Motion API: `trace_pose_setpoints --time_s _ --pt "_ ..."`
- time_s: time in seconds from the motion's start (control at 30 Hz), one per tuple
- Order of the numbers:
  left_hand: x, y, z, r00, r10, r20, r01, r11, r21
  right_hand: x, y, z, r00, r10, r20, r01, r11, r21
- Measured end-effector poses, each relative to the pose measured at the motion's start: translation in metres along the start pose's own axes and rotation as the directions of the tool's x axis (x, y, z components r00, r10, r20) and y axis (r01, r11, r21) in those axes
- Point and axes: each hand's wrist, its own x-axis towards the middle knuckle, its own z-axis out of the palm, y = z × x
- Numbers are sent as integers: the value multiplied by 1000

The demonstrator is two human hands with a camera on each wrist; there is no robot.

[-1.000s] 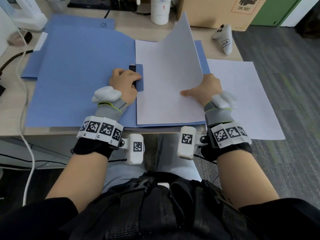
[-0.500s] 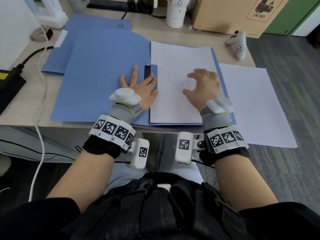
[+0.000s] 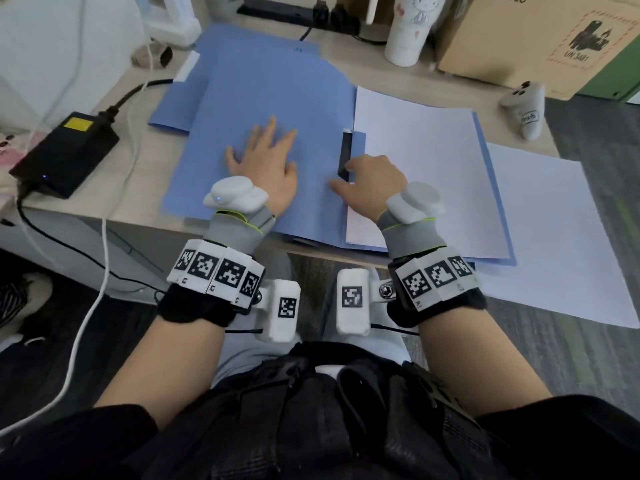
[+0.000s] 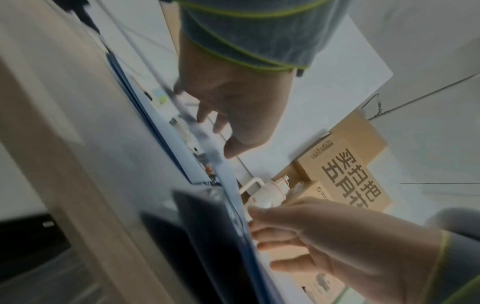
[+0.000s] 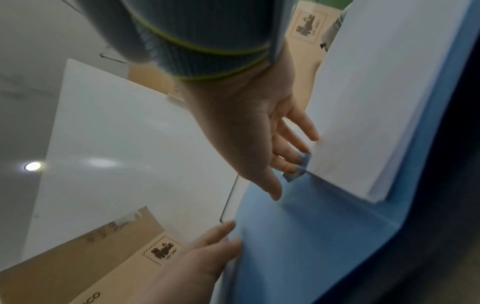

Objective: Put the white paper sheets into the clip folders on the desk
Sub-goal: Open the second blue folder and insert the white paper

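An open blue clip folder (image 3: pixel 263 98) lies on the desk. White sheets (image 3: pixel 426 174) lie flat on its right half, their left edge at the black clip (image 3: pixel 345 150) by the spine. My left hand (image 3: pixel 266 161) rests flat, fingers spread, on the left cover. My right hand (image 3: pixel 363 178) is at the clip's near end. In the right wrist view its straight fingertips (image 5: pixel 296 162) press the blue clip tab (image 5: pixel 302 166), with the thumb apart. A second blue folder (image 3: pixel 242 43) lies underneath at the back left. More white sheets (image 3: pixel 554 244) lie to the right, overhanging the desk edge.
A black power brick (image 3: pixel 65 154) with cables sits at the left. At the back stand a white cup (image 3: pixel 408 29) and a cardboard box (image 3: pixel 519 39). A white controller (image 3: pixel 526 109) lies at the back right. The desk's front edge (image 3: pixel 138 216) runs just below my wrists.
The lifted sheet has come down flat on the folder's right half. My left hand has left the clip and spread out on the left cover. My right hand has moved from the paper to the clip.
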Motion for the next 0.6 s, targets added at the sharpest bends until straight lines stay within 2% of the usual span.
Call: trace_pose_setpoints --time_s 0.13,0.27,0.33,0.43,0.5,0.6 --pt "-12 -35 -16 968 -236 -87 245 963 113 0 -19 3 999 40 10 -40 999 -29" --pt "-19 -60 -26 903 -414 -116 424 902 84 -1 -32 7 999 48 -7 -48 995 -86" --pt "-22 -72 -34 886 -452 -100 458 888 48 -1 -38 8 999 47 -10 -48 991 -124" --pt "-28 -80 -43 903 -396 -168 387 918 -88 0 -42 9 998 55 -12 -56 986 -158" --pt "-31 -80 -51 900 -335 -278 294 939 -177 1 -43 9 997 73 -18 -74 984 -164" --pt "-31 -80 -65 902 -142 -407 -2 943 -333 2 -45 10 995 95 -21 -97 985 -143"
